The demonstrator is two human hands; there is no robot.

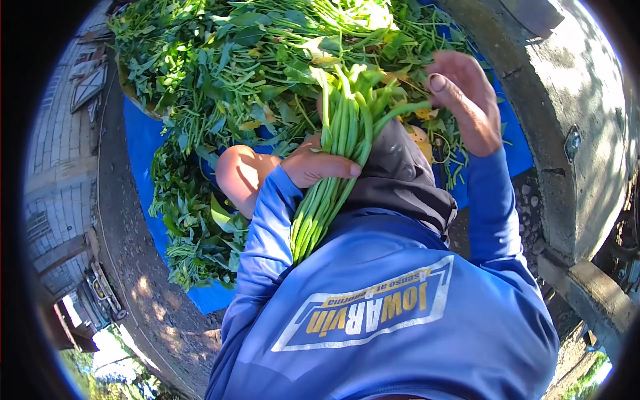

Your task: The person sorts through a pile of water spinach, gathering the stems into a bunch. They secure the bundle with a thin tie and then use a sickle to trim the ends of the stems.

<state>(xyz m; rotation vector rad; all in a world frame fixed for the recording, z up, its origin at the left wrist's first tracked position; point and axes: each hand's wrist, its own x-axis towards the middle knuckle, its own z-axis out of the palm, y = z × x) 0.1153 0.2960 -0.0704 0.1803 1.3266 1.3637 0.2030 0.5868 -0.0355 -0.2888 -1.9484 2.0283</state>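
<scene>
My left hand (320, 165) is wrapped round a bundle of long green vegetable stems (345, 130), which look like water spinach. The thumb lies across the front, and the lower ends slant down against my blue shirt. To the right, my right hand (465, 100) is raised with its fingers loosely curled and blurred, the thumb apart from them. One thicker stem (404, 108) sticks out of the bundle, its tip close to or touching the right hand; a grip on it does not show. A large heap of cut leafy greens (247, 73) lies in front of me.
Under the greens spreads a blue tarp (141, 150). More leafy greens (190, 233) lie at the left by my bent knee (240, 175). A curved concrete structure (560, 113) stands at the right. Bare ground (157, 310) and a parked vehicle (103, 293) are at the left.
</scene>
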